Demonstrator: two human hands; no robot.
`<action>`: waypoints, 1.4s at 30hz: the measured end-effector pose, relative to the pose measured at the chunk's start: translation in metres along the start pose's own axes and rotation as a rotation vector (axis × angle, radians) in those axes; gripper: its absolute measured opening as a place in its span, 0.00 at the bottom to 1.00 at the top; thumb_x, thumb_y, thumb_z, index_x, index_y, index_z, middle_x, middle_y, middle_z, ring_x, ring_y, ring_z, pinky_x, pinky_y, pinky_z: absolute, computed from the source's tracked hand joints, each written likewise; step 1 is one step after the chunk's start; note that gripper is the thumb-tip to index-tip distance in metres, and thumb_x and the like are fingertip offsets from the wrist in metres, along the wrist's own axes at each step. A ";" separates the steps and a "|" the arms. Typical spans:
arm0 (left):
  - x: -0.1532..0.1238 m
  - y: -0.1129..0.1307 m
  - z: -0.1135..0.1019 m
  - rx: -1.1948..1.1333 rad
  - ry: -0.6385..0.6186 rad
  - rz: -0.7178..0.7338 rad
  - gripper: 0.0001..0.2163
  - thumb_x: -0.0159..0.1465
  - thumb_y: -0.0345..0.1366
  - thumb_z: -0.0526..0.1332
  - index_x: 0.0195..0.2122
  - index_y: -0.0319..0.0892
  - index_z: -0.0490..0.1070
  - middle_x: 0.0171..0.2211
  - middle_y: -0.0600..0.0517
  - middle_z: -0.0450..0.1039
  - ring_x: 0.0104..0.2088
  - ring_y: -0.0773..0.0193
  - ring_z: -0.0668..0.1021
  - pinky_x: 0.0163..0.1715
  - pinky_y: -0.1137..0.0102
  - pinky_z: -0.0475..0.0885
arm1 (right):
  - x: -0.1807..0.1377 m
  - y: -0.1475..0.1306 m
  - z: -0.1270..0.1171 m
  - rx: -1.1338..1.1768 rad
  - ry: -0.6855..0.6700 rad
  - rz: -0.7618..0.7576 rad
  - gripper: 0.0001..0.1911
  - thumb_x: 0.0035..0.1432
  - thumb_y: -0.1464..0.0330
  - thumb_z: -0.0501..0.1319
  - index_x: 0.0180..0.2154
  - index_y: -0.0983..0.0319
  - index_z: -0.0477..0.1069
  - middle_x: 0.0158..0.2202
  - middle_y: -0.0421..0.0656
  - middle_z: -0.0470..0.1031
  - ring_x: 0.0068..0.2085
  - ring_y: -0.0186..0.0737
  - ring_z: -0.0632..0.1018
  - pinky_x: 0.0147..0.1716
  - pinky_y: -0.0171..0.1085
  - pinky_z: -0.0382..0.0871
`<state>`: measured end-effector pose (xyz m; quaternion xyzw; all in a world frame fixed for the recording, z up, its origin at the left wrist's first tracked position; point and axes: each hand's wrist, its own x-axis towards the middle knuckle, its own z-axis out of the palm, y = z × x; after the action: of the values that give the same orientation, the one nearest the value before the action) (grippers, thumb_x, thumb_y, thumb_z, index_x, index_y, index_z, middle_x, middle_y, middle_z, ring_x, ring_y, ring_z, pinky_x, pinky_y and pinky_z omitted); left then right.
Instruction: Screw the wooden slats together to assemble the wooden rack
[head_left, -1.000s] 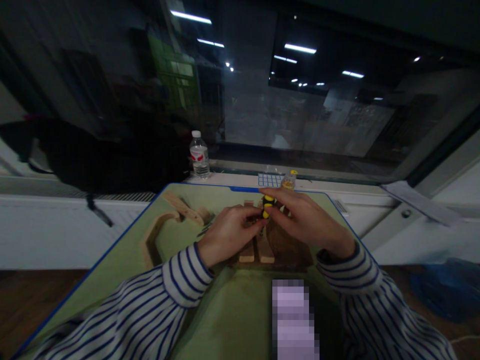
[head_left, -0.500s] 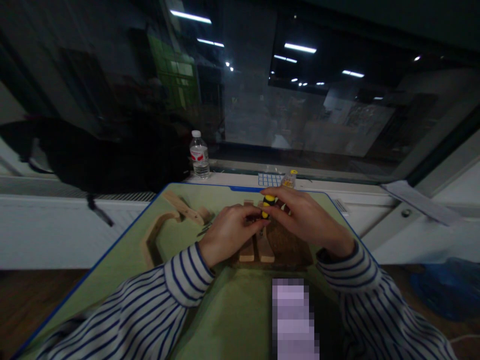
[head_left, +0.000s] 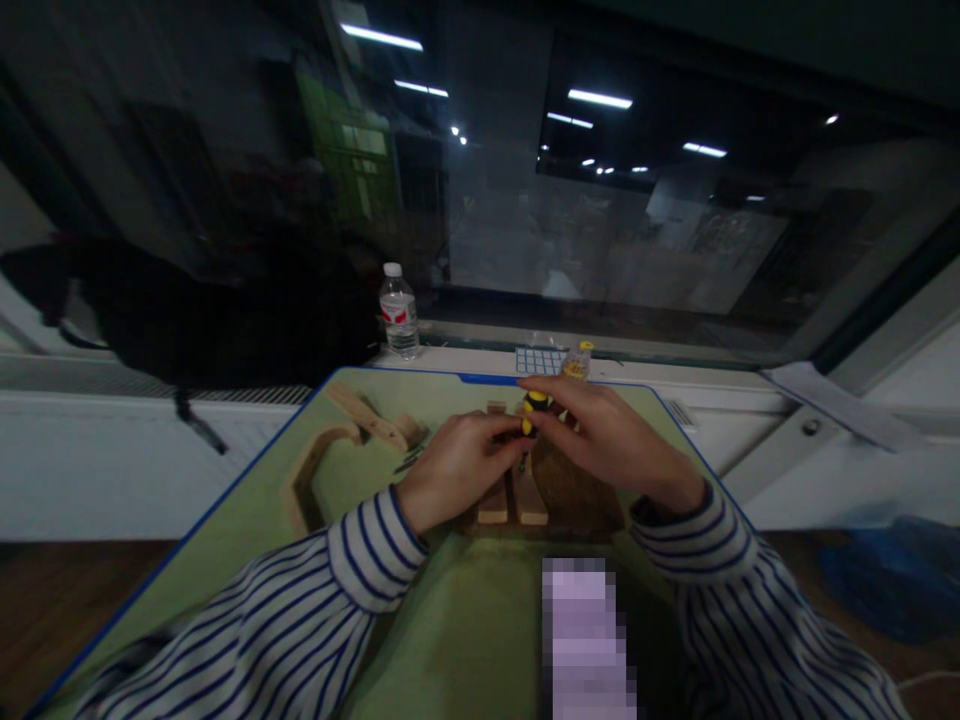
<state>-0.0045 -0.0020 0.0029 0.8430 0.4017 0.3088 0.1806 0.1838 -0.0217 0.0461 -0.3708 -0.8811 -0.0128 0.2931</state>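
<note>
Right hand: yellow-and-black rounded tool handle is pinched.
Left hand: held by the handle's lower end; grip cannot be told.
Pale wooden bars: laid beneath.

You face a wide, dark window beyond the far edge of the counter; bright strip lights show in its glass. A white sill runs along that edge. Off your far left corner: white casing, slotted top. Brown floor lies beside the left edge.
</note>
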 end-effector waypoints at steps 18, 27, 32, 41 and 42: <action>0.001 -0.005 0.001 -0.060 -0.040 -0.022 0.13 0.64 0.40 0.57 0.46 0.44 0.76 0.41 0.50 0.79 0.40 0.60 0.79 0.43 0.69 0.69 | -0.001 0.005 0.005 0.064 0.007 0.023 0.21 0.63 0.69 0.55 0.58 0.62 0.62 0.54 0.48 0.73 0.53 0.42 0.74 0.52 0.44 0.68; 0.009 0.003 -0.007 -0.025 -0.041 -0.046 0.14 0.61 0.46 0.60 0.41 0.44 0.76 0.37 0.52 0.79 0.35 0.61 0.78 0.34 0.71 0.67 | 0.003 0.012 0.009 0.073 0.015 0.007 0.17 0.63 0.66 0.56 0.53 0.61 0.67 0.50 0.46 0.75 0.50 0.41 0.75 0.49 0.43 0.69; 0.019 0.007 -0.022 0.021 -0.126 -0.041 0.17 0.59 0.50 0.60 0.38 0.41 0.76 0.34 0.50 0.78 0.35 0.60 0.77 0.31 0.72 0.66 | 0.005 0.010 0.009 0.100 -0.005 0.002 0.14 0.63 0.67 0.56 0.50 0.60 0.68 0.48 0.45 0.75 0.48 0.40 0.75 0.47 0.42 0.70; 0.016 -0.004 -0.013 -0.109 -0.161 -0.069 0.18 0.58 0.50 0.61 0.39 0.40 0.76 0.32 0.50 0.77 0.32 0.61 0.76 0.30 0.73 0.66 | 0.004 0.012 0.008 0.074 -0.002 0.031 0.15 0.63 0.64 0.56 0.50 0.60 0.68 0.47 0.46 0.76 0.46 0.42 0.76 0.45 0.43 0.70; 0.016 -0.005 -0.011 -0.126 -0.163 -0.069 0.17 0.58 0.49 0.61 0.38 0.39 0.76 0.32 0.51 0.77 0.32 0.62 0.76 0.31 0.73 0.66 | 0.004 0.013 0.008 0.079 0.000 0.033 0.15 0.63 0.64 0.56 0.50 0.60 0.68 0.46 0.46 0.76 0.45 0.42 0.77 0.44 0.43 0.70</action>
<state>-0.0066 0.0140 0.0142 0.8378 0.3944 0.2575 0.2760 0.1860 -0.0082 0.0395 -0.3733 -0.8747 0.0266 0.3078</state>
